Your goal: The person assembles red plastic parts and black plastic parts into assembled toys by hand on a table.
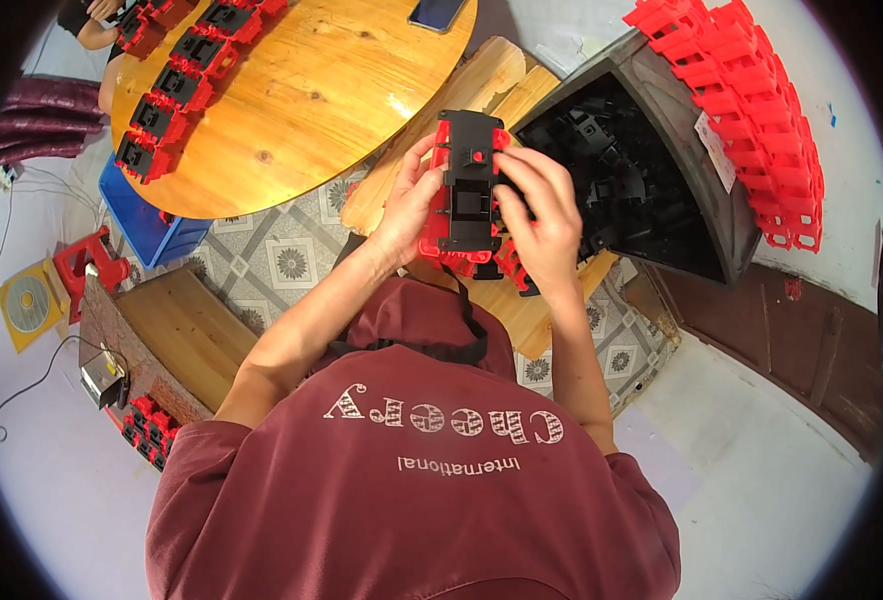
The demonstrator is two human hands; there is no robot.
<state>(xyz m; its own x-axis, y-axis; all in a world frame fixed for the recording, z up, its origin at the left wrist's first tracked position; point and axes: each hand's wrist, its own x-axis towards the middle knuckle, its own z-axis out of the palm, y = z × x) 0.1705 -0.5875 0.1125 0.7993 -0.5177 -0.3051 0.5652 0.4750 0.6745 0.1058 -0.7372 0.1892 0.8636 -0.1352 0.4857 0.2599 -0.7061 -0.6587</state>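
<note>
Over my lap I hold an oblong plastic part (473, 185), a black plate with a square opening, seated on a red frame. My left hand (410, 205) is closed around its left side, with the thumb along the edge. On the other side, my right hand (544, 215) has its bent fingers and thumb against the right edge, near a small red piece in the black plate. The underside of the part is hidden. Just below it, more red and black pieces (509, 262) lie partly covered on a wooden board (532, 325).
A round wooden table (332, 100) bears a curved row of red-and-black parts (177, 85) and a phone (437, 12). Right stands a dark bin (727, 215) of black parts, beside stacked red frames (752, 120). A blue crate (147, 215) sits left. Another person's arm (97, 32) shows far left.
</note>
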